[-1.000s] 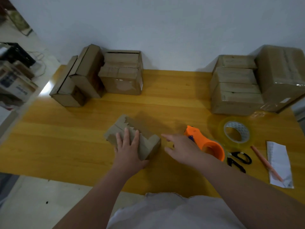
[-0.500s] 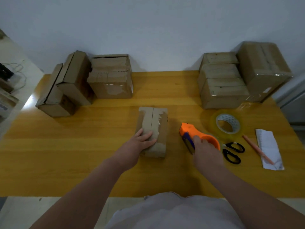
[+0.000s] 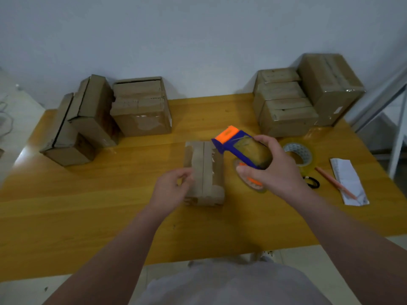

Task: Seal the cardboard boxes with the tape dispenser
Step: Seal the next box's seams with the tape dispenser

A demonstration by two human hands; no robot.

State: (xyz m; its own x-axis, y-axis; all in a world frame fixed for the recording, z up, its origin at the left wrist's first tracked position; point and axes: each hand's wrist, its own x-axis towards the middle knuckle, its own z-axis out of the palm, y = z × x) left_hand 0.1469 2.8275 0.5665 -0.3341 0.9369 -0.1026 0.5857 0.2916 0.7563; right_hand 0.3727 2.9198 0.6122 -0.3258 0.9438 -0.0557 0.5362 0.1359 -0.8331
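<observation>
A small cardboard box [image 3: 204, 172] lies on the wooden table [image 3: 88, 205] in front of me, its two top flaps meeting in a lengthwise seam. My left hand [image 3: 171, 190] sits against the box's left side with curled fingers; it is blurred. My right hand [image 3: 273, 172] grips the orange and blue tape dispenser [image 3: 242, 148]. The dispenser is lifted off the table just right of the box, with its orange nose pointing up and away.
Several cardboard boxes stand along the wall: a back-left group [image 3: 88, 115] with a wider box [image 3: 141, 108] beside it, a back-right stack [image 3: 284, 106] and a big box [image 3: 330, 86]. A tape roll [image 3: 299, 153], scissors [image 3: 312, 182], a pencil [image 3: 334, 182] and a paper slip [image 3: 350, 181] lie at right.
My right hand took hold of the dispenser and lifted it off the table toward the box. My left hand turned the box lengthwise, then slid from its top to its left side.
</observation>
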